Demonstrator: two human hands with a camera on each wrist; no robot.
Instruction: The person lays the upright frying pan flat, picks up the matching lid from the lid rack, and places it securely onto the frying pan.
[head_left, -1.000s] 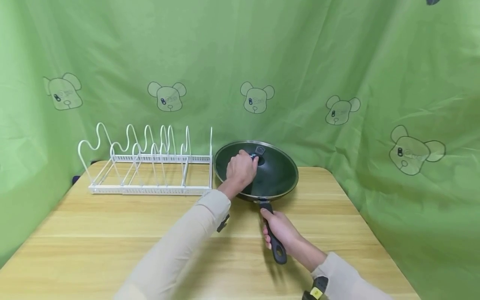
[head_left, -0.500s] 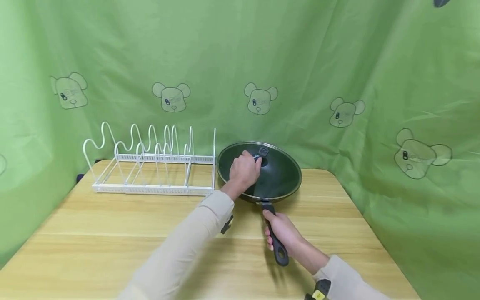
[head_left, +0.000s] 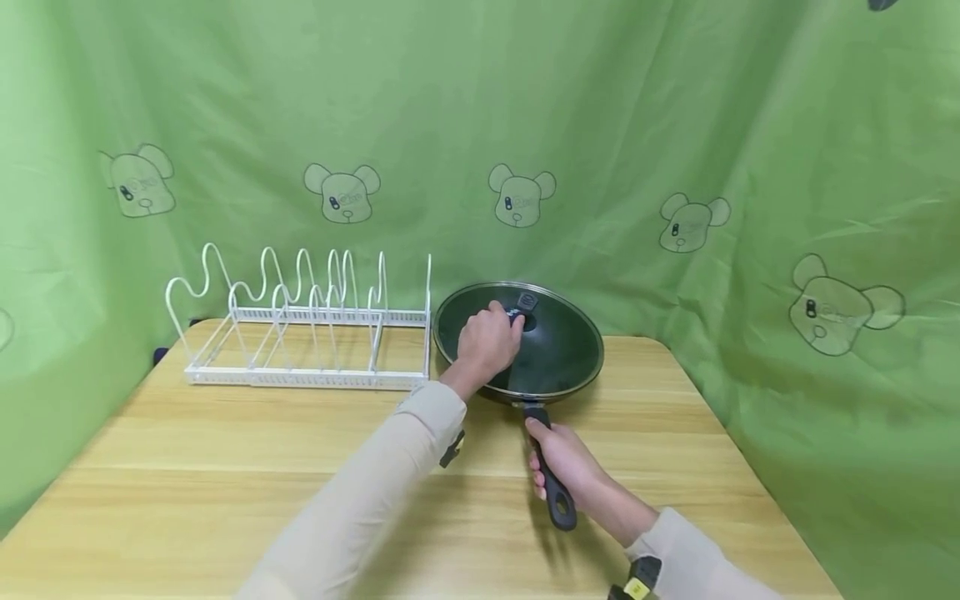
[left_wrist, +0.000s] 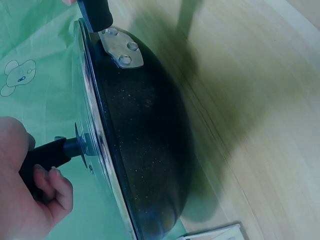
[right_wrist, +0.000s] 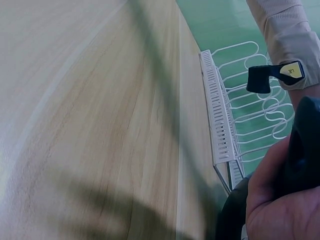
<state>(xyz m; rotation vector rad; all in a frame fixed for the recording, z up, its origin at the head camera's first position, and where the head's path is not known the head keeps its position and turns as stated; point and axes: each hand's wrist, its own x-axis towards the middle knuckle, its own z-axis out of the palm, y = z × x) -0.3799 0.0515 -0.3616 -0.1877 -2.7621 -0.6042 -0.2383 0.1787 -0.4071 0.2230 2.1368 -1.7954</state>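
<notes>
A dark wok (left_wrist: 150, 125) with a glass lid (head_left: 558, 350) on it stands at the back of the table. My left hand (head_left: 487, 340) grips the black knob of the lid; in the left wrist view its fingers (left_wrist: 60, 192) curl around that knob (left_wrist: 50, 155). Around the wok's long black handle (head_left: 557, 496) my right hand (head_left: 566, 458) is wrapped, thumb on top. The lid's rim lies along the wok's rim. In the right wrist view the right hand (right_wrist: 280, 205) fills the lower right corner and hides most of the wok.
A white wire pot rack (head_left: 307, 379) stands just left of the wok, close to its rim. The wooden table (head_left: 225, 492) reaches toward me in front of both. Green curtain (head_left: 435, 108) with printed bear heads hangs behind and at the sides.
The whole head view shifts slightly to the right between the first two frames. Both hands keep their hold on the lid knob and the wok handle.
</notes>
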